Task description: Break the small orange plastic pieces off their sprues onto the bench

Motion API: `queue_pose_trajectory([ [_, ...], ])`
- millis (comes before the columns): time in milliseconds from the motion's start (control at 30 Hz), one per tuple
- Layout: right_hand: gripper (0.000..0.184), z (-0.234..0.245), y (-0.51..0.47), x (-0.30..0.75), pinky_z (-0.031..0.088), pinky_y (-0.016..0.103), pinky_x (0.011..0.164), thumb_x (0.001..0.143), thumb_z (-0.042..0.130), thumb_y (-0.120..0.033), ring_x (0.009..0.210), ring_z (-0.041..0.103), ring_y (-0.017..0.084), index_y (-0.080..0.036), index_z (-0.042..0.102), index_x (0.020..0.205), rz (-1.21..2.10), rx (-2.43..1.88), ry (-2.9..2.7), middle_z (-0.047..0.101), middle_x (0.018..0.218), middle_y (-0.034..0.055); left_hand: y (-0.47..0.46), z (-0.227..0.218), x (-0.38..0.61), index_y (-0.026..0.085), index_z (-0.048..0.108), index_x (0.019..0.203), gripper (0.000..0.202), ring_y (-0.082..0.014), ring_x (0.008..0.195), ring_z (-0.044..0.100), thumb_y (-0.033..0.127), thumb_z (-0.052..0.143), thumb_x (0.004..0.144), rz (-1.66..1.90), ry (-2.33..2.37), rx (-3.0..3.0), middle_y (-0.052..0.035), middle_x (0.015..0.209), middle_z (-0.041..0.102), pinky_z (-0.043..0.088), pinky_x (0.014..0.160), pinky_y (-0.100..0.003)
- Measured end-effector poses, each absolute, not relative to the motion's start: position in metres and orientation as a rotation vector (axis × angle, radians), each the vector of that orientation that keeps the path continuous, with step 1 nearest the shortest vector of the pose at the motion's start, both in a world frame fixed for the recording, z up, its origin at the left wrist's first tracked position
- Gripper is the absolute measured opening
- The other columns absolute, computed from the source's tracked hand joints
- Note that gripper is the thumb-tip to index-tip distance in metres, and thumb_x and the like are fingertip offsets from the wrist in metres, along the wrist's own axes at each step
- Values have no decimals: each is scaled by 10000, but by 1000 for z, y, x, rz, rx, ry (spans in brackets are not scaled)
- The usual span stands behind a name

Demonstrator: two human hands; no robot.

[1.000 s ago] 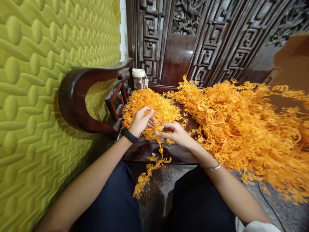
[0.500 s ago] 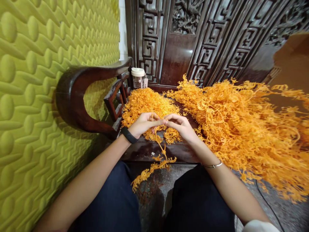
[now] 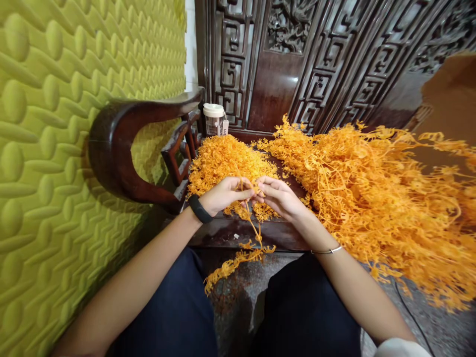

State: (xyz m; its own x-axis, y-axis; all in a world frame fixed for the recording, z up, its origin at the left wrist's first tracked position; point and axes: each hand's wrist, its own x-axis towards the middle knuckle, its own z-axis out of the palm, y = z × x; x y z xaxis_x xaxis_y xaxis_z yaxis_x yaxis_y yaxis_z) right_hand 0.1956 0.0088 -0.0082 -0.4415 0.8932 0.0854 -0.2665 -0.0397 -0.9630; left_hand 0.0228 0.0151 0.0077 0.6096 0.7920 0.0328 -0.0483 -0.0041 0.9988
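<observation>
Compared with one second ago, the two hands are now meeting at their fingertips, where before they were standing a little apart.

At the bottom of the frame, the dark trousers [image 3: 174,312] are filling both lower corners, and the speckled floor [image 3: 241,297] is showing between the knees. Just above the floor, the orange sprig [image 3: 238,257] is hanging down from the fingers, with its bushy end pointing to the lower left.

In the middle of the frame, the left hand [image 3: 223,194], wearing a black wristband [image 3: 199,209], is pinching the thin top of the sprig between thumb and forefinger. The right hand [image 3: 280,198], wearing a thin bracelet [image 3: 327,251], is closing its fingertips narrowly on the same stem, touching the left fingers.

Behind the hands, a small orange pile [image 3: 226,156] is lying on the dark wooden seat [image 3: 230,232]. A much larger orange heap [image 3: 372,198] is spreading to the right edge. A curved armrest [image 3: 122,148] is standing at the left, before the yellow padded wall [image 3: 55,148]. Farther up, a white-lidded jar [image 3: 214,119] is standing against the carved wooden back [image 3: 297,64].
</observation>
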Motion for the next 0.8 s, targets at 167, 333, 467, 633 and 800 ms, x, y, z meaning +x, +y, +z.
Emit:
queue_pose_trajectory([
  [167, 217, -7, 9, 197, 463, 301, 641, 635, 711, -294, 523, 473, 95, -165, 574, 745, 1674, -709, -1295, 500, 593, -30, 12, 9, 25, 107, 593, 757, 136, -91, 650, 539, 236, 635, 758, 752, 576, 1442, -19, 707, 597, 443, 611, -222],
  [333, 187, -4, 0, 191, 442, 301, 627, 626, 687, -314, 531, 452, 113, -187, 557, 674, 1708, -626, -1320, 476, 589, -17, 14, 15, 16, 124, 587, 731, 190, -83, 602, 532, 291, 676, 732, 652, 402, 1445, -19, 698, 598, 429, 580, -219],
  [467, 208, -3, -6, 185, 414, 292, 578, 651, 647, -337, 503, 377, 108, -204, 487, 627, 1700, -637, -1280, 430, 586, -19, 15, 18, 11, 129, 582, 717, 185, -81, 590, 539, 296, 649, 761, 595, 395, 1473, -18, 688, 597, 432, 581, -222],
  [633, 206, -5, -8, 184, 401, 290, 582, 692, 618, -346, 543, 403, 117, -190, 493, 642, 1755, -628, -1217, 465, 644, 8, 15, 19, 10, 126, 573, 687, 224, -101, 587, 570, 325, 651, 753, 560, 435, 1431, -30, 648, 600, 451, 577, -234],
  [800, 186, -6, -7, 185, 418, 314, 593, 702, 619, -339, 544, 409, 126, -181, 530, 659, 1827, -585, -1230, 404, 597, -12, 15, 20, 9, 131, 574, 654, 282, -109, 574, 587, 384, 689, 704, 556, 466, 1406, -27, 637, 607, 402, 479, -198],
])
